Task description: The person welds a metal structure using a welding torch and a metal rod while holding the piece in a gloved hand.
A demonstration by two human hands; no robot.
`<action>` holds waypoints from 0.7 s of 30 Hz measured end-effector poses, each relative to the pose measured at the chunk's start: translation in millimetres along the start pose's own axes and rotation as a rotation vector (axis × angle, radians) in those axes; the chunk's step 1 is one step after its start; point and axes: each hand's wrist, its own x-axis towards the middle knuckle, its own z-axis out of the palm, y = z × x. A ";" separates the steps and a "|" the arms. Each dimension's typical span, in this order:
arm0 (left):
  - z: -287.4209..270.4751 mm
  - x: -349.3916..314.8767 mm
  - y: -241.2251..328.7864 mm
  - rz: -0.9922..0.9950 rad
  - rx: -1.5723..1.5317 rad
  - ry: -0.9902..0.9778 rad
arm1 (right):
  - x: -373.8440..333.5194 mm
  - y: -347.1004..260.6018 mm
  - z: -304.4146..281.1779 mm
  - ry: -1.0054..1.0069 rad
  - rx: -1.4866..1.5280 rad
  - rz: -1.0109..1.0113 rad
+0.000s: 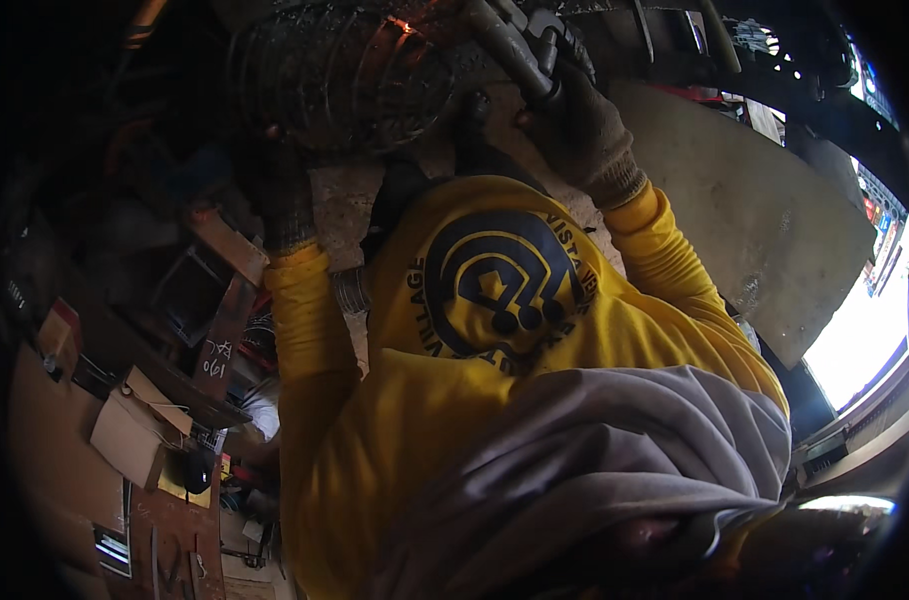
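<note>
Gloved right hand grips welding torch; gloved left hand steadies wire cage.

Cluttered metal workshop, wire cage, scrap boards, welding spark

The wire cage lies ahead, between the hands: left hand at its near left edge, right hand to its right, gripping the welding tool angled toward it.
</note>
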 end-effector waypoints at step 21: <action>17.3 -1.3 29.6 0.304 0.181 0.003 | 4.3 11.3 0.7 0.035 -0.039 -0.103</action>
